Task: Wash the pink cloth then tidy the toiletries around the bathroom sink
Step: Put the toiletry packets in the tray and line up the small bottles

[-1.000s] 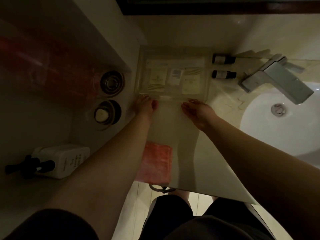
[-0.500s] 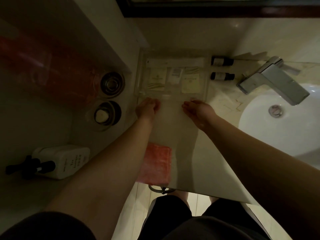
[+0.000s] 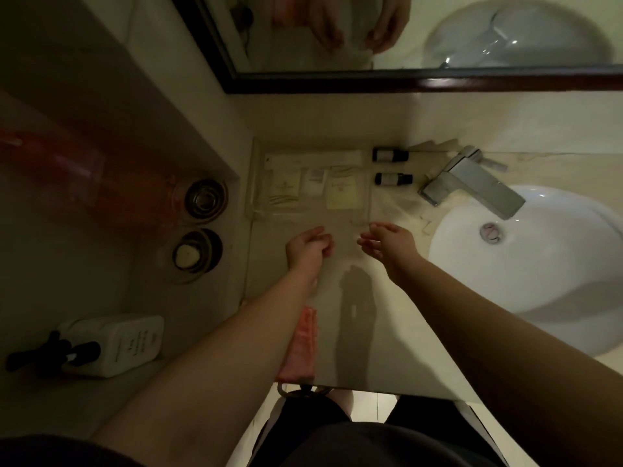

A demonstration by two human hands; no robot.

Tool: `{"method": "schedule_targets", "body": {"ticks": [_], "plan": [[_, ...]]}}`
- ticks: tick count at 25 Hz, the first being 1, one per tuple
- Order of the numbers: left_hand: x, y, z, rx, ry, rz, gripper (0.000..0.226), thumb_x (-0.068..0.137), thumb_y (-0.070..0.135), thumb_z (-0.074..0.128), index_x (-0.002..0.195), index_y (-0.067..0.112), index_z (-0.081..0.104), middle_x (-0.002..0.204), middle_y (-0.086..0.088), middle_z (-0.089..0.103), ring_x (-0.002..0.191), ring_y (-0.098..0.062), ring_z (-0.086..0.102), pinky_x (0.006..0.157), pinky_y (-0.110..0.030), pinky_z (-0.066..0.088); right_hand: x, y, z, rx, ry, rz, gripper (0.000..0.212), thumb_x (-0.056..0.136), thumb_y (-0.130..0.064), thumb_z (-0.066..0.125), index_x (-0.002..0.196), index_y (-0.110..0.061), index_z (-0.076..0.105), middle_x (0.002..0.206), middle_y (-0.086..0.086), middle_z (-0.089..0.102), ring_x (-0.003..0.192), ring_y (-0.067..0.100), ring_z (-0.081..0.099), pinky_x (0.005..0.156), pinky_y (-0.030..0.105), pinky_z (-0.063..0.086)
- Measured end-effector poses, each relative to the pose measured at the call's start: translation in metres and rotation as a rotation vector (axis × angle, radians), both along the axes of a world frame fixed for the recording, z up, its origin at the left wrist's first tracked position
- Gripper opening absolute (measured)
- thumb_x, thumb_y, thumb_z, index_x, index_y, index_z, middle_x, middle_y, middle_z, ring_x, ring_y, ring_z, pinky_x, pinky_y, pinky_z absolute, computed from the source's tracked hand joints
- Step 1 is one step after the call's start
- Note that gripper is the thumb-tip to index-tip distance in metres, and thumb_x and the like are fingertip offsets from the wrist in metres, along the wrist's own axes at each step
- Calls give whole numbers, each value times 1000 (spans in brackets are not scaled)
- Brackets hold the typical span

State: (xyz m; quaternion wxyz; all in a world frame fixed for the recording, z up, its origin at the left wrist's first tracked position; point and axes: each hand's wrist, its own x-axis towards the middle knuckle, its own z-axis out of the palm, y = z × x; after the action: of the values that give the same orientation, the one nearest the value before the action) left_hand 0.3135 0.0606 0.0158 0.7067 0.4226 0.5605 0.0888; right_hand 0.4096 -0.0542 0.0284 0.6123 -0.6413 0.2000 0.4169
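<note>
Both hands over counter (image 3: 381, 338), just short of clear tray (image 3: 258, 183). Left hand (image 3: 308, 249) loosely curled, holding nothing; right hand (image 3: 387, 241) relaxed, fingers out, nothing in it either. Pink cloth (image 3: 301, 345) at counter's front edge, half hidden under my left forearm. Toiletry packets (image 3: 342, 195) inside tray, two small dark bottles (image 3: 392, 166) just right of it, faucet (image 3: 472, 183) and sink (image 3: 539, 298) further right.
</note>
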Motion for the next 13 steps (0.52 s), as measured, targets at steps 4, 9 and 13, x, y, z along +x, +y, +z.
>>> {"method": "schedule_targets", "body": {"ticks": [4, 9, 13], "plan": [[22, -13, 23, 51, -19, -105, 28, 86, -3, 62, 114, -1, 63, 79, -8, 67, 68, -13, 62, 64, -20, 53, 18, -15, 26, -72, -143, 81, 25, 94, -9, 52, 117, -1, 57, 94, 15, 64, 87, 28, 66, 82, 35, 56], [59, -17, 38, 127, 5, -196, 20, 87, 9, 66, 106, 3, 68, 81, -6, 68, 57, -5, 63, 53, -15, 53, 71, -17, 56, -217, -564, 356, 25, 94, -13, 54, 118, -9, 60, 102, 7, 66, 94, 22, 65, 85, 35, 55], [87, -17, 37, 238, 17, -234, 22, 85, 11, 68, 103, -2, 69, 67, 0, 62, 52, -3, 56, 44, -12, 46, 126, -6, 65, -461, -836, 666, 20, 94, -19, 50, 104, -10, 65, 92, 9, 67, 81, 22, 62, 72, 35, 50]]}}
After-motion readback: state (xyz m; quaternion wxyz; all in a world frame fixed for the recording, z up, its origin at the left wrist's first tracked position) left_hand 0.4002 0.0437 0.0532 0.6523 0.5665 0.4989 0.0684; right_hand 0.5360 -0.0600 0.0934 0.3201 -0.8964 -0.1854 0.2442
